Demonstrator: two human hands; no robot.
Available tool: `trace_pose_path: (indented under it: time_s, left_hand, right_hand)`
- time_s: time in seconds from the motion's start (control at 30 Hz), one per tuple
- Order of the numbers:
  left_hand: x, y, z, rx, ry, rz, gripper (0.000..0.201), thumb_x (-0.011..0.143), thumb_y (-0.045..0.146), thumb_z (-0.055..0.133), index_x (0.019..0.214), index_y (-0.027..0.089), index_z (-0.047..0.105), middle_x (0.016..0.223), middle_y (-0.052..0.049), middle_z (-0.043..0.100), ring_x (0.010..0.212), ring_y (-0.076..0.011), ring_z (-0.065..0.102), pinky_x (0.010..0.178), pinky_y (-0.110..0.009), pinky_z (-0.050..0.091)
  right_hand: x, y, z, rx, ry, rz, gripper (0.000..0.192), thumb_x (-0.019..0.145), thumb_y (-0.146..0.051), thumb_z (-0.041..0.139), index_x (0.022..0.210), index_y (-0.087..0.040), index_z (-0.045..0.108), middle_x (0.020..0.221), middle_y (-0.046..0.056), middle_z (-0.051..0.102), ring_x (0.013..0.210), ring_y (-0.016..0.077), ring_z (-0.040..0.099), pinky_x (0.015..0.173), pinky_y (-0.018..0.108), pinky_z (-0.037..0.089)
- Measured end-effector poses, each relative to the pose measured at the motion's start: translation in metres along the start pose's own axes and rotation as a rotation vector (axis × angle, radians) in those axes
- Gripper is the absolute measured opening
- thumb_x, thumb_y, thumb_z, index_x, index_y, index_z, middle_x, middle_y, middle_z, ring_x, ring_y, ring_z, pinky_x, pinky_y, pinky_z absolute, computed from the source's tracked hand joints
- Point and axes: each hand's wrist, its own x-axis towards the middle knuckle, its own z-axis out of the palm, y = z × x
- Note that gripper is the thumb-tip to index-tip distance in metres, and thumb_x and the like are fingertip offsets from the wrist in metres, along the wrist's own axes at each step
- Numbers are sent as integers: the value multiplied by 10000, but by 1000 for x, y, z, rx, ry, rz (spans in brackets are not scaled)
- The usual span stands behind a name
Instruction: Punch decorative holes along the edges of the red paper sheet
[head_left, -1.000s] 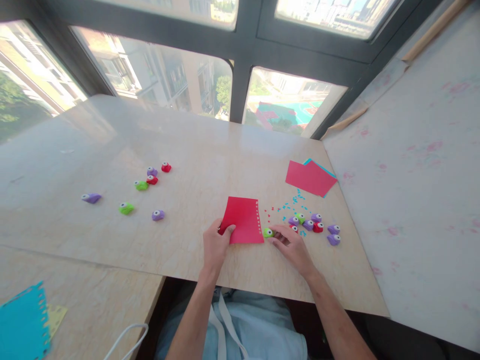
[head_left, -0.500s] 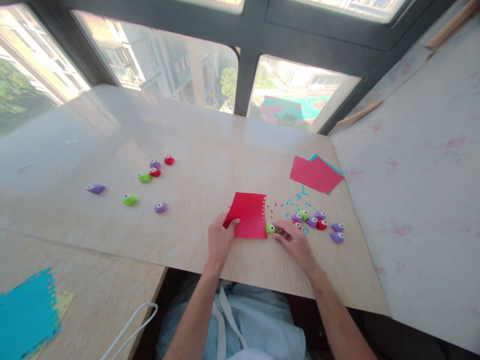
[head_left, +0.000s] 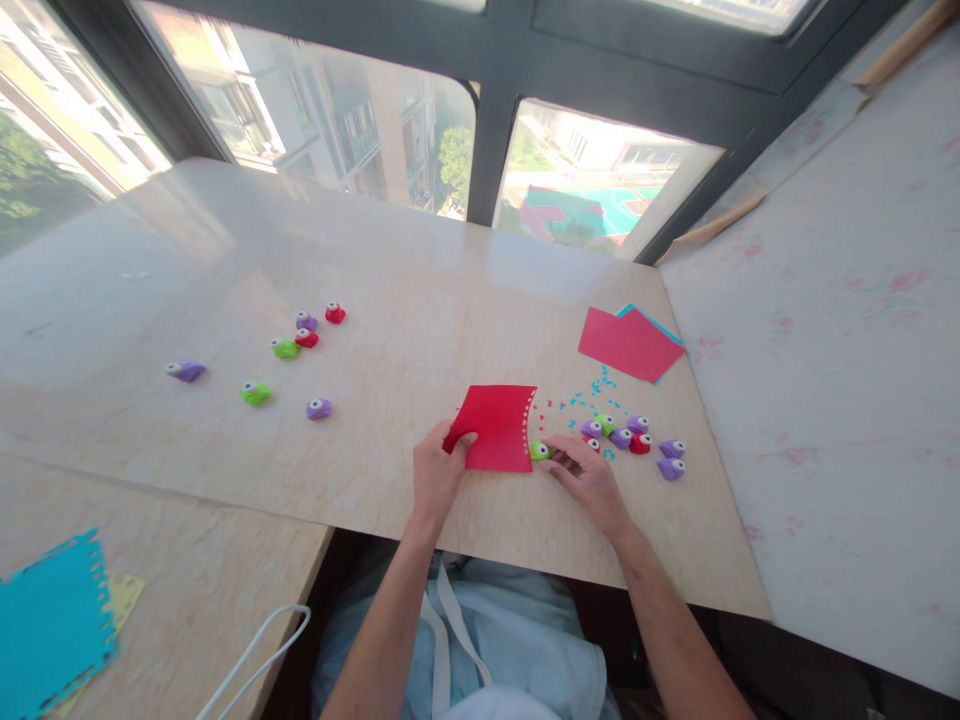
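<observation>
My left hand (head_left: pixel 441 468) pinches the left edge of a red sheet of paper (head_left: pixel 495 425), thumb on top. Along the sheet's right edge runs a row of small punched holes. A small green craft punch (head_left: pixel 539 451) sits at that edge near the lower corner, gripped by the fingers of my right hand (head_left: pixel 587 476). Tiny red and blue paper cutouts (head_left: pixel 577 402) lie scattered right of the sheet. Just beyond my right hand is a cluster of purple, green and red craft punches (head_left: pixel 619 437).
More craft punches (head_left: pixel 284 348) are spread over the left of the table. Red and blue sheets (head_left: pixel 630 344) lie at the back right. A punched blue sheet (head_left: pixel 56 620) over a yellow one and a white cable (head_left: pixel 259 640) are at lower left. Windows line the back.
Both hands keep their hold, and the green punch stays at the sheet's right edge. The sheet's right edge looks slightly more curved. The whole view has shifted a little.
</observation>
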Motion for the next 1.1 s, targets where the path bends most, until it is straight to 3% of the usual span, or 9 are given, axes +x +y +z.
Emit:
trace_pose_path:
  time_s: [0.33, 0.8, 1.1]
  left_hand:
    - [1, -2, -1, -15, 2, 1, 154, 810, 315, 611, 860, 177, 659, 839, -45, 728, 718, -175, 650, 622, -274, 496]
    - [4, -11, 7, 35, 29, 9, 183, 830, 328, 616, 940, 194, 677, 884, -48, 734, 760, -189, 667, 667, -294, 501]
    - [3, -4, 5, -4, 27, -17, 180, 826, 337, 608, 900, 184, 668, 894, -60, 733, 769, -197, 666, 661, -297, 495]
  right_hand:
    - [0, 2, 0, -16, -5, -4, 266, 838, -374, 669, 1052, -222, 703, 993, 79, 682, 763, 178, 622, 653, 312, 549]
    - [0, -2, 1, 10, 25, 4, 266, 821, -386, 681, 1030, -226, 715, 1009, 77, 687, 740, 177, 633, 670, 325, 558]
    - [0, -3, 1, 3, 28, 7, 253, 822, -371, 683, 1023, -220, 717, 994, 76, 688, 739, 178, 629, 674, 326, 550]
